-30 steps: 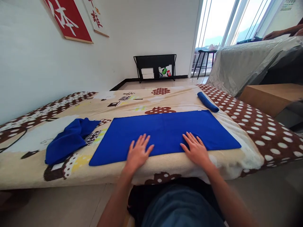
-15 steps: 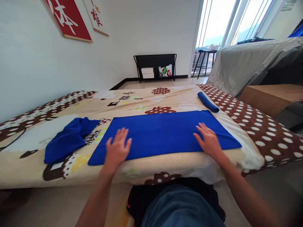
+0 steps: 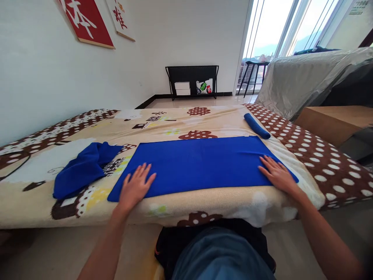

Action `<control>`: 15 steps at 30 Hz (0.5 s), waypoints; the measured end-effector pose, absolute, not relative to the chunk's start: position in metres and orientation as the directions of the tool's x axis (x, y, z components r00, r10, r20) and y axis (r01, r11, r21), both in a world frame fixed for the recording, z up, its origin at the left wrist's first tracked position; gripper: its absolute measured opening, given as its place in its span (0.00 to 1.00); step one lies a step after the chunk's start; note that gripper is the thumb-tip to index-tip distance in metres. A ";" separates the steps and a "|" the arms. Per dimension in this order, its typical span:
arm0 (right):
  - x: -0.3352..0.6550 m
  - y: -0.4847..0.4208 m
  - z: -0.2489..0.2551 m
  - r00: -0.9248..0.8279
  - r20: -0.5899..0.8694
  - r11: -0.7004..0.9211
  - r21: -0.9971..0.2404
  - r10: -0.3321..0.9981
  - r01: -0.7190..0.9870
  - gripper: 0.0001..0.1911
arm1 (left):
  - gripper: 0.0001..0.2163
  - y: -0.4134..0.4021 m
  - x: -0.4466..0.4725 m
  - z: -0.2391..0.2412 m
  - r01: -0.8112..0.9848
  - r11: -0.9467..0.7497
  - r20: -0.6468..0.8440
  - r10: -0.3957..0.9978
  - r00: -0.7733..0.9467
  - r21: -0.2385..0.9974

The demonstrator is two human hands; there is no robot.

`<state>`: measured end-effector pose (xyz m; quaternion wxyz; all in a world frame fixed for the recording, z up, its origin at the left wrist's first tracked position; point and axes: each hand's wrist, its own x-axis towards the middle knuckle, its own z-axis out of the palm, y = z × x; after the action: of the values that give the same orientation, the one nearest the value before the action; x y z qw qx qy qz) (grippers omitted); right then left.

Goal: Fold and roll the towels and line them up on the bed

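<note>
A flat blue towel (image 3: pixel 201 163) lies spread as a long rectangle on a patterned blanket (image 3: pixel 186 120) covering the bed. My left hand (image 3: pixel 134 187) rests flat, fingers spread, on the towel's near left corner. My right hand (image 3: pixel 278 174) lies flat with fingers apart on its near right corner. Both hands are open and hold nothing. A crumpled blue towel (image 3: pixel 84 167) sits to the left of the flat one. A rolled blue towel (image 3: pixel 257 125) lies at the far right of the bed.
A wooden box (image 3: pixel 335 122) and a plastic-covered piece of furniture (image 3: pixel 303 77) stand to the right. A black rack (image 3: pixel 192 81) with small items stands by the far wall. Red wall hangings (image 3: pixel 87 21) are upper left. Tall windows (image 3: pixel 279 27) are behind.
Both hands have slid outward along the towel's near edge, the left hand leftward and the right hand rightward, from near the middle to the corners.
</note>
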<state>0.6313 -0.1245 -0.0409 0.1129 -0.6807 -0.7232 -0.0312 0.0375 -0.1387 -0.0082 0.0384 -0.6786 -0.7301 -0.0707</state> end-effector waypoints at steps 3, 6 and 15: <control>0.680 -0.132 -0.050 0.071 0.135 -0.063 -0.065 0.988 0.996 0.36 | 0.30 -0.154 -0.011 -0.010 0.979 0.200 0.168 0.965 -0.202 0.027; 0.651 -0.119 -0.039 0.134 0.128 -0.130 -0.037 0.983 0.991 0.37 | 0.28 -0.149 0.010 0.005 0.988 0.150 0.148 0.979 -0.144 -0.027; 0.414 -0.031 0.005 -0.415 0.155 0.439 -0.193 0.897 0.877 0.31 | 0.28 -0.034 0.224 0.026 0.871 -0.474 -0.061 0.873 0.483 0.128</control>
<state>0.4143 -0.0312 0.0052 0.1180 -0.5280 -0.8400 0.0410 0.2237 -0.0338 0.0258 -0.0707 -0.8583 -0.5082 -0.0065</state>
